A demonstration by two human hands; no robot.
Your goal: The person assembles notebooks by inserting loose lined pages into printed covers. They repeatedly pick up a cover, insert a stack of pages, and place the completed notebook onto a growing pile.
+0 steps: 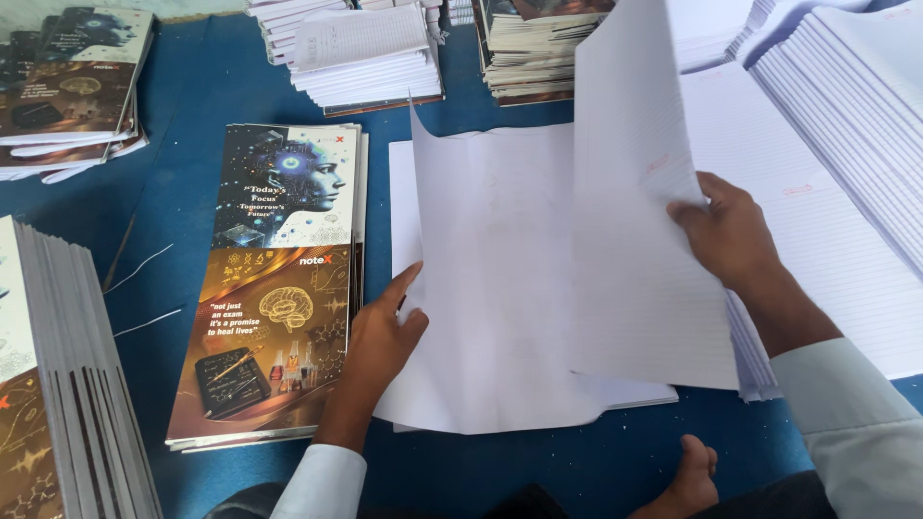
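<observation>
Head view. L hand [385, 332] rests flat, fingers spread, on the left edge of a blank white sheet [500, 288] whose top left corner curls up; thumb points up along the edge. The sheet lies over a low pile of white paper [402, 183] at centre of the blue surface [183, 192].

R hand [726, 231] pinches a bundle of ruled sheets [635, 221] by its right edge, thumb in front, w/ the bundle raised and tilted above the blank sheet. Under the R wrist lies a broad stack of ruled paper [817, 250].

Just left of the L hand: a stack of printed cover sheets [274, 279], dark blue top half, brown lower half. More covers at far left edge [58, 384] and top left [72, 86]. Paper stacks along the top [365, 53]. A bare foot [687, 476] shows at bottom, beside the R sleeve.
</observation>
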